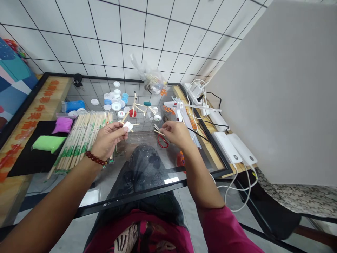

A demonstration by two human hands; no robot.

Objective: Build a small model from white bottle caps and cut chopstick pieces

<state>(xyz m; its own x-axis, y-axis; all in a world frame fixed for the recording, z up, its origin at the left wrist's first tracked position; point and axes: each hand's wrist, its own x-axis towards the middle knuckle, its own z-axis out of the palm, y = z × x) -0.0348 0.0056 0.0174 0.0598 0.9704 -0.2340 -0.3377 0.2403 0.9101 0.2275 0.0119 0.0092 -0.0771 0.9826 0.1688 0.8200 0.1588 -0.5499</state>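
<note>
My left hand (112, 137) pinches a small white piece (128, 126), perhaps a bottle cap, with short wooden sticks (136, 124) poking out of it. Over the glass tabletop to the right, my right hand (176, 133) is closed, its fingertips on a short wooden stick (159, 133). Scissors with red handles (163, 142) lie just beside those fingertips, partly covered by them. Beyond the hands stand stick pieces joined to a red cap (132, 113) and a dark green oval piece (147, 104). White and blue bottle caps (116, 106) are scattered behind my left hand.
Wrapped chopsticks (76, 140) lie at left beside green clay (48, 143), purple clay (62, 125) and a blue packet (75, 105). A white glue gun (171, 104) rests at right, near white power banks (226, 147) and cables. A plastic bag (152, 80) sits by the wall.
</note>
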